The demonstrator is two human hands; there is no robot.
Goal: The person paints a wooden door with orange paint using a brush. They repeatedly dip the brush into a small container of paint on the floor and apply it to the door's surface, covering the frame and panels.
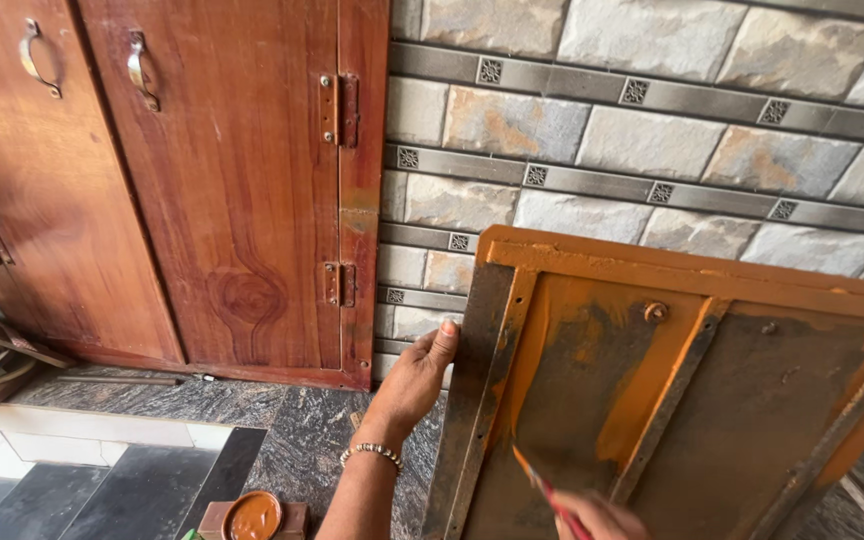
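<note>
The metal panel, propped upright against the tiled wall and part-coated orange, is the ref. point. It is steadied at its left edge by the left hand, fingers spread flat, nothing gripped. At its lower middle a paintbrush is held closed in the right hand, bristles on the metal. Judgement: long strokes w/ light load suit best; bare grey patches remain right of centre. Left of the panel: wooden cupboard doors, dark stone floor. Below-left: open paint tin.
</note>
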